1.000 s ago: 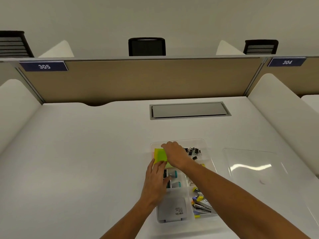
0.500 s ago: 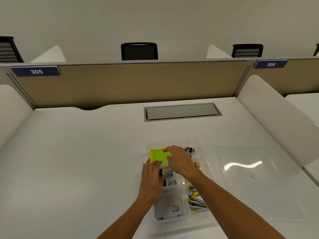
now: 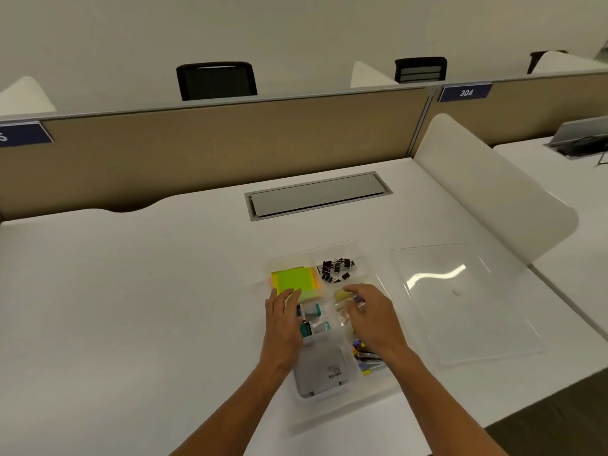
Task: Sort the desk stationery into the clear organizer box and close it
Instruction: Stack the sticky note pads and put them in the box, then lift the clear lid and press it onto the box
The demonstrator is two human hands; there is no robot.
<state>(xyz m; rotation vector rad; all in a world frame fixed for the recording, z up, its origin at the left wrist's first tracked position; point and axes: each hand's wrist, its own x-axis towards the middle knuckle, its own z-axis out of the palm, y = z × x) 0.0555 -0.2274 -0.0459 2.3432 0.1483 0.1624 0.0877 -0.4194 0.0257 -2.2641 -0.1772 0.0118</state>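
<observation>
From the head view, both forearms reach forward over the near edge of the white desk (image 3: 138,291) to the clear organizer box (image 3: 388,388), which stands open near the middle of the desk's front half. The left hand (image 3: 283,324) lies palm down along the box's left side, its fingers (image 3: 289,296) straight and close together, their tips resting on the near edge of the green sticky-note pad (image 3: 292,279) that fills the far-left compartment. The right hand (image 3: 375,319) hovers palm down over the right-hand column of the box, fingers loosely bent over a small yellowish, blurred item (image 3: 343,295); whether it grips that item cannot be told. Black binder clips (image 3: 335,269) lie heaped in the far-right compartment. Between the two hands sit two small white and teal items (image 3: 314,319), one behind the other, and nearer the person a grey flat device (image 3: 320,373) lies in the near-left compartment. Coloured small pieces (image 3: 363,355) show in the near-right compartment, partly hidden under the right wrist. The clear lid (image 3: 460,307) lies flat on the desk just right of the box, apart from it. Farther back a grey cable hatch (image 3: 316,195) is set into the desk, a tan partition (image 3: 214,149) runs behind it, a white side divider (image 3: 487,189) stands to the right, and a black chair (image 3: 217,80) shows beyond the partition against a pale wall.
</observation>
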